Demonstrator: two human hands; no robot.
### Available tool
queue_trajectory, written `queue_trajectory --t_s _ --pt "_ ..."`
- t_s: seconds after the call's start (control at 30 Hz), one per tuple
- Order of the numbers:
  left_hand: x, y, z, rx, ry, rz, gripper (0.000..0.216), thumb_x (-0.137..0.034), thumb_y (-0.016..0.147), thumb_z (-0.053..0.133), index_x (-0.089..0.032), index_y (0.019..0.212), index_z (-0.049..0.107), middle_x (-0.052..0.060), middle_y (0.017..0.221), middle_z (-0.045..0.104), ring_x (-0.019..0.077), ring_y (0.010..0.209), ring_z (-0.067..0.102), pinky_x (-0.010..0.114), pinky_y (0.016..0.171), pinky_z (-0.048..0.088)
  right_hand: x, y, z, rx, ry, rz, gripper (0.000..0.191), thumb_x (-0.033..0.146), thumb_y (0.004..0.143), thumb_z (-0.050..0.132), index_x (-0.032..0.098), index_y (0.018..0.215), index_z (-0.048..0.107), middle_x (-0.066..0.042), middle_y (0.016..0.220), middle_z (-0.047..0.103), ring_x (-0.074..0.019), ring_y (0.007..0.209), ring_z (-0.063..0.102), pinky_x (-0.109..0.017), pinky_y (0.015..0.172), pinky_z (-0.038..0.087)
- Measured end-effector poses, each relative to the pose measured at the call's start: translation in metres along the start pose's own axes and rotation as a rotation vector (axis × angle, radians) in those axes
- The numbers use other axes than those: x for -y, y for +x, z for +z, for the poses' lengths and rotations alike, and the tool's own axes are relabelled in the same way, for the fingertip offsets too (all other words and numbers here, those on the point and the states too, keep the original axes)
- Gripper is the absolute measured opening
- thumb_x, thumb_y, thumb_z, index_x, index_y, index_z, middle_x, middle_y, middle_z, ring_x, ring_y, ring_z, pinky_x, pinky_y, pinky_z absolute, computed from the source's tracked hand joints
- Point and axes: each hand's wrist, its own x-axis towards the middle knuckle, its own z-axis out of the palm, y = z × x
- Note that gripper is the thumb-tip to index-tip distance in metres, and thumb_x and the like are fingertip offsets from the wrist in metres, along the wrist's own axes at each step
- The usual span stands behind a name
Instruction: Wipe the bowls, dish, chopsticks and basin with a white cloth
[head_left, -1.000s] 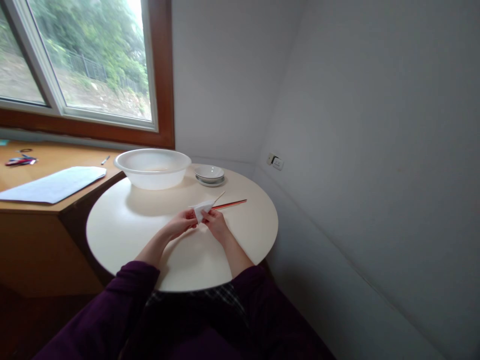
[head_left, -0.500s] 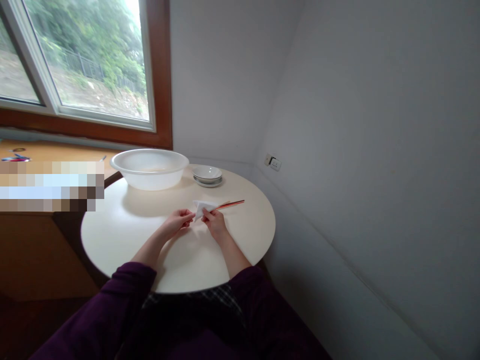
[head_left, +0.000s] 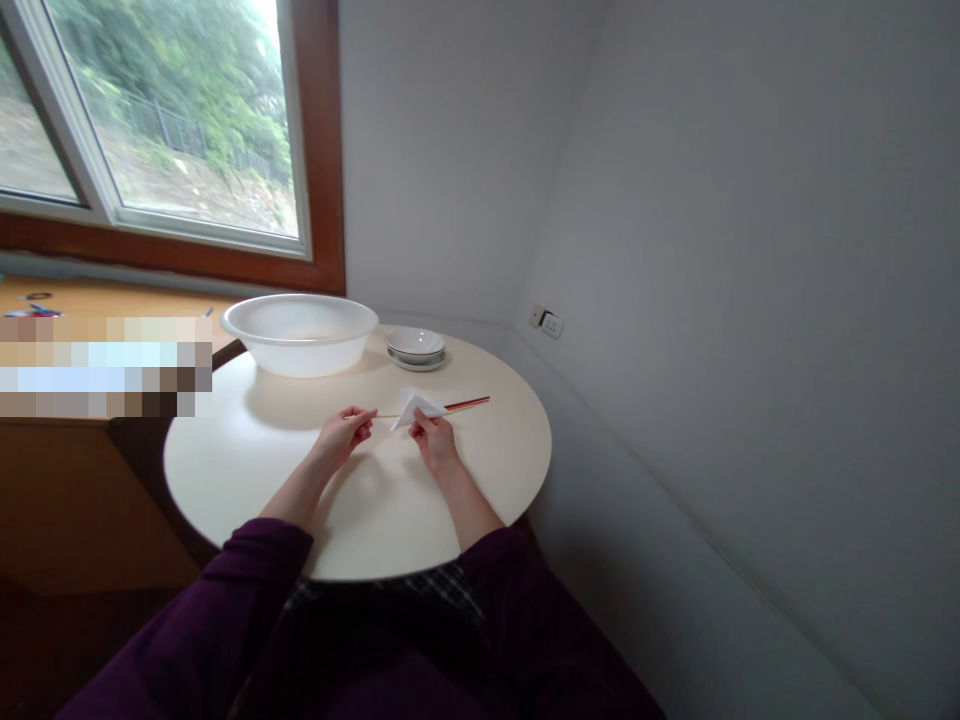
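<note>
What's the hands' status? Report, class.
Left hand pinching pale chopstick. Right hand gripping white tissue. Reddish chopsticks close by; nothing visibly blocking.

Between the forearms, the round white desk point(head_left: 382, 520) gives open way from its front edge, until one thin pale stick point(head_left: 386, 415) and one folded white sheet point(head_left: 411, 408) close it. Behind, the wide translucent plastic basin point(head_left: 307, 360) and the stacked white round dishes point(head_left: 416, 350) stand as obstacles. Right of the thin red-and-dark sticks point(head_left: 469, 403), passage is free.

both hands point(head_left: 346, 437) point(head_left: 436, 443) pinched, slightly apart
</note>
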Motion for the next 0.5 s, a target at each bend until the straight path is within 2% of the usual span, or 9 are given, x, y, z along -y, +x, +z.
queue_trajectory --t_s 0.17,0.5 --pt "-0.0034 0.0025 -0.0012 -0.055 -0.140 0.008 0.031 -0.016 0.049 0.080 -0.013 0.053 0.050 -0.004 0.042 0.048 0.0022 0.037 0.039 0.015 0.038 0.033 -0.0001 0.0015 -0.0014 -0.021 0.013 0.003 0.027 0.025 0.049 0.078 0.016 0.060 0.055 0.006 0.050 0.050 -0.0068 0.047 0.041 -0.024 0.048 0.034" --pt "-0.0084 0.0038 -0.0021 -0.218 -0.295 0.037 0.026 -0.007 0.062 0.071 -0.012 0.054 0.048 -0.003 0.046 0.049 0.0020 0.040 0.042 0.013 0.038 0.034 -0.0001 0.0015 -0.0030 -0.049 0.014 0.002 0.026 0.025 0.047 0.078 0.016 0.061 0.058 0.005 0.051 0.052 -0.0070 0.048 0.041 -0.024 0.048 0.035"
